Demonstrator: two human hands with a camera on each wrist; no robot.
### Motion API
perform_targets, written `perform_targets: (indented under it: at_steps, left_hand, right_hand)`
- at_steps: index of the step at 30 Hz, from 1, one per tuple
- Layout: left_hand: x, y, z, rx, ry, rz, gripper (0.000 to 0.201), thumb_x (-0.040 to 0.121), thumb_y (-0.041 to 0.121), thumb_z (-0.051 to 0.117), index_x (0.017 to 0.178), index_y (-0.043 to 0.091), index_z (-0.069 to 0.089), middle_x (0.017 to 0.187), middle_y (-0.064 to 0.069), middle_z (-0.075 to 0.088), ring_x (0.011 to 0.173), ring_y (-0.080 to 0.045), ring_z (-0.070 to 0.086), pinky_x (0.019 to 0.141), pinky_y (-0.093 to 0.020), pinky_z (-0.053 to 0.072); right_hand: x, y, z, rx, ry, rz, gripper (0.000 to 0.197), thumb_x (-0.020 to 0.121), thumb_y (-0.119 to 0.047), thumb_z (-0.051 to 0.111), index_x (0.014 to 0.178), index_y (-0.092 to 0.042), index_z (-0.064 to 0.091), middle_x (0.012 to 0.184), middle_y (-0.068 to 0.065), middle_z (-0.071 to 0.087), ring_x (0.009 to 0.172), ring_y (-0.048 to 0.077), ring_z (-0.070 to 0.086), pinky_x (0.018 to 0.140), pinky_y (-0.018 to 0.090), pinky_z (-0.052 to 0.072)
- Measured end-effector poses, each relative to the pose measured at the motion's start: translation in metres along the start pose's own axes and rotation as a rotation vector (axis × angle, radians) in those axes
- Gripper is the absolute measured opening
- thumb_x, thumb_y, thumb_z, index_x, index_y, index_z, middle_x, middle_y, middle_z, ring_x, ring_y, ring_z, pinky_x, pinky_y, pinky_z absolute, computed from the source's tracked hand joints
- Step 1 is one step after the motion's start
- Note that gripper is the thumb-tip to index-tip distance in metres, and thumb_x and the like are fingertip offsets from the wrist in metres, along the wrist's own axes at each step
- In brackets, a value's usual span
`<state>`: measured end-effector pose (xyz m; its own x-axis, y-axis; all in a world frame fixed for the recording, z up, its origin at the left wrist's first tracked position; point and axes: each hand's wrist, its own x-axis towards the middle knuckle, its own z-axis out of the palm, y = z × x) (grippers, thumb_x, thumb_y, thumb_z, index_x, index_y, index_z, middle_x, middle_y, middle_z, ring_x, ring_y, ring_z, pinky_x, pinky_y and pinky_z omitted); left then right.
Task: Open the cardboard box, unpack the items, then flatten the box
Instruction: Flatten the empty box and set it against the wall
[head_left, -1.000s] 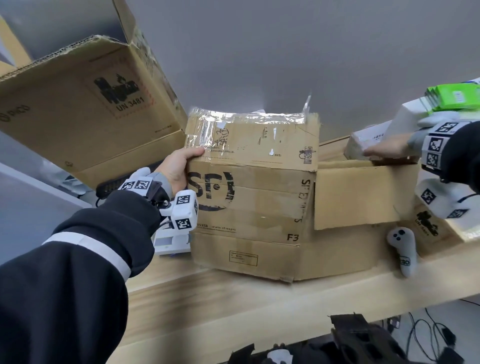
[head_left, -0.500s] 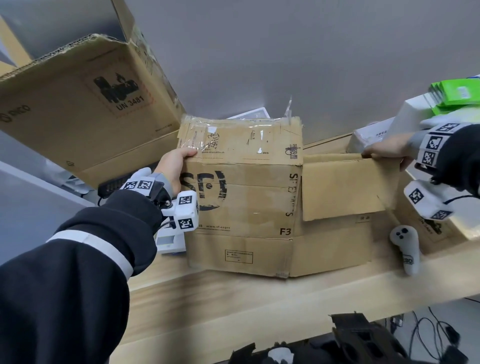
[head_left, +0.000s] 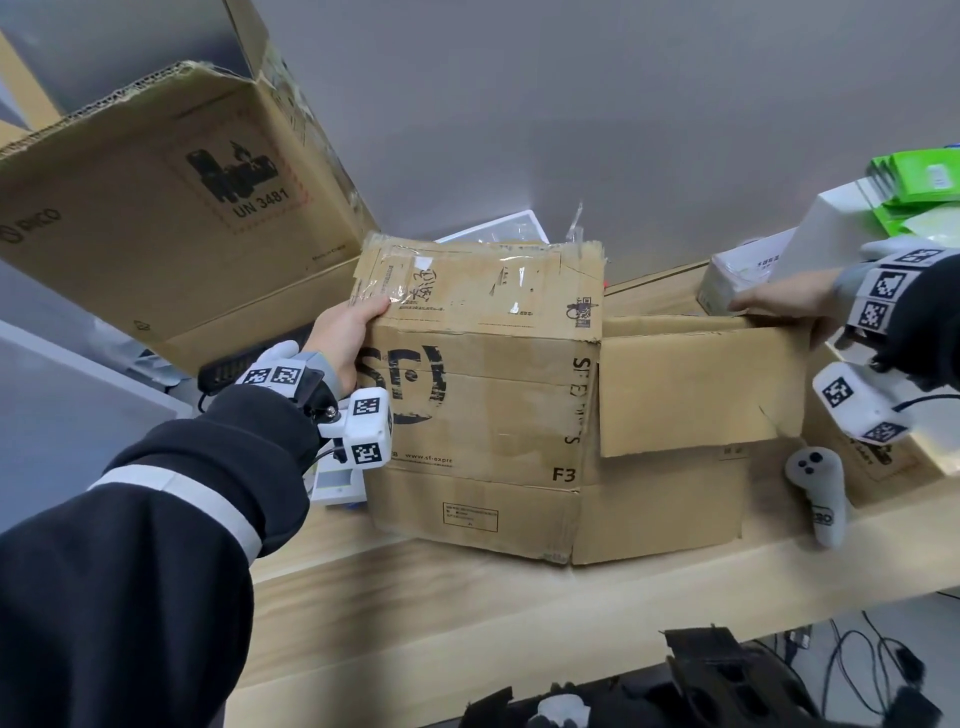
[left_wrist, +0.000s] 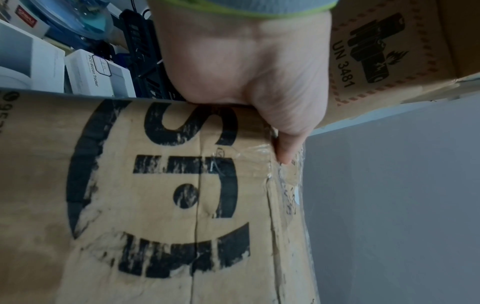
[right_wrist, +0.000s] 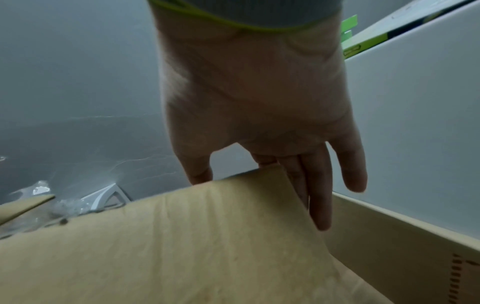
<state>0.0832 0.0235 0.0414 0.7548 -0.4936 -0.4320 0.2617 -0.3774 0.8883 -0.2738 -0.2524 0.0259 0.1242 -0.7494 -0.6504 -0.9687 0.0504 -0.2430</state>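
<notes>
The cardboard box (head_left: 483, 415) stands on the pale wooden surface (head_left: 467, 613), one corner turned toward the viewer, its taped top flap (head_left: 478, 283) raised. The left hand (head_left: 345, 338) holds the box's upper left corner, thumb on the taped flap, the other fingers hidden behind the edge; its grip is closed on the cardboard. The right hand (head_left: 779, 304) holds the top edge of the side flap (head_left: 696, 384), which hangs outward; thumb in front, fingers behind, pinching it. A white controller (head_left: 818, 493) lies just beside the box. A larger open box (head_left: 156, 208) leans behind at left.
</notes>
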Motion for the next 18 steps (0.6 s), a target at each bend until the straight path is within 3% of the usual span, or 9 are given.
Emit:
perform_targets:
  at_steps: [2, 4, 7, 10, 14, 18]
  left_hand:
    - [0.002, -0.001, 0.0, 0.013, 0.032, 0.025, 0.025, 0.087, 0.033, 0.073, 0.107, 0.018, 0.069, 0.097, -0.007, 0.078, 0.091, -0.026, 0.075, 0.081, -0.045, 0.061]
    - [0.003, -0.001, 0.001, 0.006, 0.081, 0.044, 0.03, 0.082, 0.036, 0.077, 0.105, 0.017, 0.071, 0.092, -0.005, 0.079, 0.089, -0.026, 0.075, 0.08, -0.044, 0.061]
    - [0.006, -0.002, 0.004, 0.019, 0.168, 0.073, 0.03, 0.081, 0.039, 0.076, 0.097, 0.015, 0.073, 0.087, -0.004, 0.077, 0.08, -0.025, 0.073, 0.074, -0.038, 0.061]
    - [0.009, -0.003, 0.007, 0.04, 0.223, 0.106, 0.031, 0.084, 0.041, 0.074, 0.096, 0.012, 0.072, 0.085, -0.004, 0.073, 0.075, -0.022, 0.069, 0.063, -0.028, 0.055]
    - [0.011, -0.003, 0.009, 0.059, 0.258, 0.114, 0.04, 0.083, 0.047, 0.074, 0.098, 0.01, 0.073, 0.089, -0.005, 0.074, 0.077, -0.021, 0.07, 0.061, -0.026, 0.053]
    - [0.009, -0.005, 0.01, 0.092, 0.265, 0.109, 0.042, 0.081, 0.051, 0.072, 0.094, 0.011, 0.073, 0.09, -0.006, 0.073, 0.073, -0.021, 0.067, 0.06, -0.025, 0.053]
  right_hand:
    - [0.0, 0.005, 0.002, 0.015, -0.033, 0.057, 0.054, 0.092, -0.052, 0.053, 0.121, -0.007, 0.047, 0.112, 0.02, 0.059, 0.075, 0.034, 0.062, 0.056, 0.032, 0.044]
    - [-0.004, 0.007, 0.003, 0.001, -0.051, 0.087, 0.064, 0.088, -0.06, 0.052, 0.121, -0.006, 0.05, 0.106, 0.023, 0.063, 0.081, 0.039, 0.067, 0.065, 0.035, 0.052]
    - [-0.004, 0.007, 0.007, 0.034, -0.071, 0.099, 0.06, 0.087, -0.059, 0.052, 0.119, -0.008, 0.054, 0.11, 0.025, 0.062, 0.092, 0.042, 0.068, 0.078, 0.043, 0.057]
    - [-0.005, 0.009, 0.009, 0.061, -0.081, 0.106, 0.057, 0.087, -0.057, 0.052, 0.117, -0.009, 0.056, 0.112, 0.025, 0.064, 0.095, 0.042, 0.068, 0.072, 0.039, 0.057]
    - [-0.003, 0.01, 0.01, 0.155, -0.075, 0.088, 0.046, 0.087, -0.046, 0.057, 0.114, -0.008, 0.057, 0.116, 0.023, 0.064, 0.106, 0.04, 0.064, 0.096, 0.055, 0.051]
    - [0.013, 0.018, 0.011, 0.205, -0.099, 0.084, 0.056, 0.076, -0.043, 0.062, 0.12, -0.008, 0.057, 0.119, 0.023, 0.065, 0.11, 0.038, 0.064, 0.098, 0.058, 0.048]
